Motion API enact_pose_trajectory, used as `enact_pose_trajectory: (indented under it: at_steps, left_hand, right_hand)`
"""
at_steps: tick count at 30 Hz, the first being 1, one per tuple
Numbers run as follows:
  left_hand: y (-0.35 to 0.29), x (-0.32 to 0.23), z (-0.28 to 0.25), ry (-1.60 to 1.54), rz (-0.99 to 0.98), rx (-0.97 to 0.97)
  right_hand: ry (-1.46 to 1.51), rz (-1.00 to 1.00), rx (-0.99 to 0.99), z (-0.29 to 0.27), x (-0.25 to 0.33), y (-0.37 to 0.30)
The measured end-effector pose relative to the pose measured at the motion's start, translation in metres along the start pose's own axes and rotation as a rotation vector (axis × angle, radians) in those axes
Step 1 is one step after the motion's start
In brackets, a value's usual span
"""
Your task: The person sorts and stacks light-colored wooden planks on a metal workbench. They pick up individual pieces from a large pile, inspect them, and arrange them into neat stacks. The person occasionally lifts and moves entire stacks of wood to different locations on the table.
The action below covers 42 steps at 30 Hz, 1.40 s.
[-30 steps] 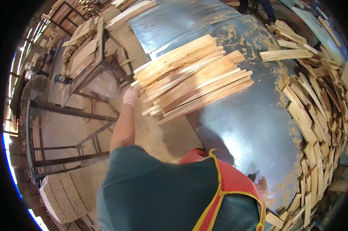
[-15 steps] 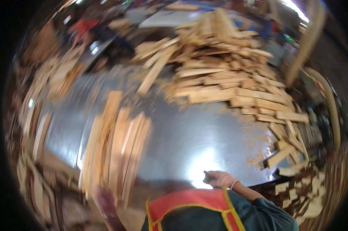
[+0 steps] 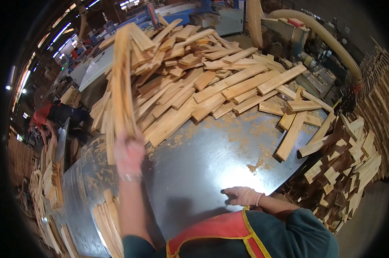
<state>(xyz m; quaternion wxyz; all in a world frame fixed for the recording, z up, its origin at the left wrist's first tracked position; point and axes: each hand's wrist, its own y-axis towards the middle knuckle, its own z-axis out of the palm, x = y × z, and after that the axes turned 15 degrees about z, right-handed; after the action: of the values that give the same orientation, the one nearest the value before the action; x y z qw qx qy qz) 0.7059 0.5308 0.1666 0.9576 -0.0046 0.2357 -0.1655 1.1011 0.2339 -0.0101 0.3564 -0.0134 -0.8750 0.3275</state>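
Note:
My gloved left hand (image 3: 130,155) is closed round the near end of a long wooden board (image 3: 122,81). The board points away from me, blurred by motion, in front of the left part of a big pile of wooden boards (image 3: 211,92). Close to my body, my gloved right hand (image 3: 246,196) is low over the shiny metal table (image 3: 188,161). Its fingers are pinched together, with a small dark tip (image 3: 224,191) showing at them. What that tip belongs to is too small to tell.
Stacked boards (image 3: 108,219) lie at the table's near left. Sawdust (image 3: 259,161) is scattered on the metal. Offcuts (image 3: 345,172) are heaped beyond the right edge. A ribbed hose (image 3: 323,32) curves at the back right. Far left, another person (image 3: 44,118) bends over boards.
My left hand has gone from the boards at the near left forward to the pile, carrying a board. The view has swung right. My right hand stays near my body, still pinched.

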Motion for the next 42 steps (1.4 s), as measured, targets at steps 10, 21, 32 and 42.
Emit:
enact_pose_trajectory:
  at_steps: [10,21,32,42]
  left_hand:
    - [0.236,0.138,0.104,1.734,0.443,0.159]
    - [0.367,0.299,0.063,2.372,0.19,0.609]
    - [0.362,0.351,0.083,2.304,-0.327,0.848]
    - [0.085,0.331,-0.037,1.671,-0.118,0.233]
  right_hand:
    - [0.896,0.175,-0.217,-0.214,-0.067,0.084]
    - [1.741,0.243,-0.942,-0.384,-0.074,0.303]
    - [1.911,0.194,-0.683,-0.364,-0.077,0.303]
    - [1.84,0.252,-0.372,-0.211,-0.004,0.165]
